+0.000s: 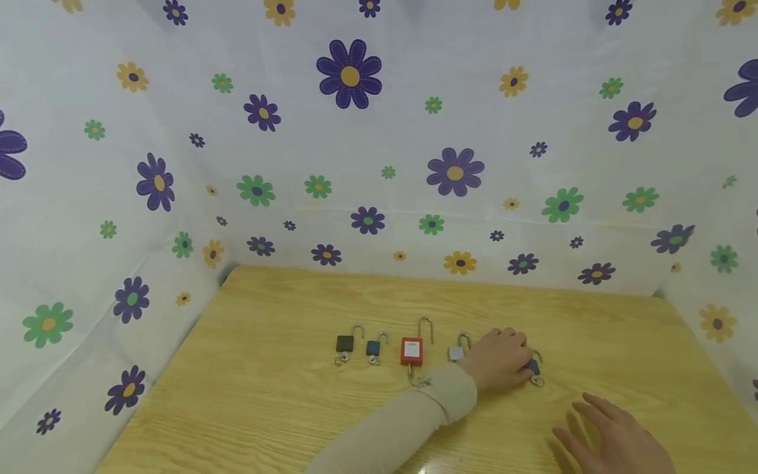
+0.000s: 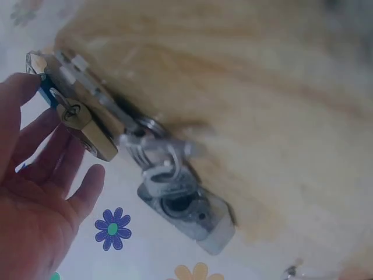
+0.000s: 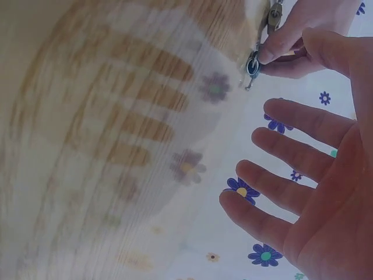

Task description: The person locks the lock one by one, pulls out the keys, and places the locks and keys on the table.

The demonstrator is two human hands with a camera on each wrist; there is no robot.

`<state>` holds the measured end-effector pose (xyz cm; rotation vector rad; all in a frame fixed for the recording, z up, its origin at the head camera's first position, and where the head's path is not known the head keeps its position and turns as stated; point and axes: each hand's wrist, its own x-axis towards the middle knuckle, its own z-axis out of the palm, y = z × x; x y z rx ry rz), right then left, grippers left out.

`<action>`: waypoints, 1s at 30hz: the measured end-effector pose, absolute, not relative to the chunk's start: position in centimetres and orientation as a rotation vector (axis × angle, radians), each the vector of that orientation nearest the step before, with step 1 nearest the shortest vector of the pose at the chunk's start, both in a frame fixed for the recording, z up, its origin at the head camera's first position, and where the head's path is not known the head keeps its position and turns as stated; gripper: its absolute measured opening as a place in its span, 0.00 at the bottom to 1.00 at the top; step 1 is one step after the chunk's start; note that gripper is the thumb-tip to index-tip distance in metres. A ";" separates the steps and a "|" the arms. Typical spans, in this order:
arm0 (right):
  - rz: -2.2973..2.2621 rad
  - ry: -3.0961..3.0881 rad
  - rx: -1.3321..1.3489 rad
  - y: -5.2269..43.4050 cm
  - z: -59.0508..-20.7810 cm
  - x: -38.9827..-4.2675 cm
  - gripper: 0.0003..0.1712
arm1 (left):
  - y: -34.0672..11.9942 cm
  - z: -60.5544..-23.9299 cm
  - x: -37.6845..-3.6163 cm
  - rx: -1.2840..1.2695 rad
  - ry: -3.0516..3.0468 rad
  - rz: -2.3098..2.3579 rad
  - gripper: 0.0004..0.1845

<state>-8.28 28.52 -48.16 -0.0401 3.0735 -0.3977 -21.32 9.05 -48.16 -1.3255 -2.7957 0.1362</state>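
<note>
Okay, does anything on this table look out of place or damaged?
Nothing stands out. The black padlock, blue padlock, red padlock and silver padlock lie in a tidy row on the wooden table, shackles open, none visibly damaged.

Glossy wood-grain table [image 1: 266,395] is carrying metal-shackled padlocks, one red plastic-bodied padlock [image 1: 411,351], beside matt printed cloth [image 1: 355,164].

Bright even light, blurred wrist views

A light wooden table [image 1: 266,408] stands enclosed by white flower-printed cloth walls [image 1: 414,131].
</note>
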 end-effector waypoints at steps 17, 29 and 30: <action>-0.410 2.969 -0.014 28.7 -47.6 -8.8 0.47 | 9.4 -47.6 -21.4 -1.454 -2.707 0.231 0.12; -0.425 3.011 -0.038 28.9 -47.7 -8.5 0.44 | 10.0 -47.6 -21.0 -1.479 -2.732 -0.021 0.10; -0.432 3.021 -0.047 29.0 -47.7 -8.4 0.43 | 10.0 -47.6 -21.0 -1.490 -2.727 -0.058 0.09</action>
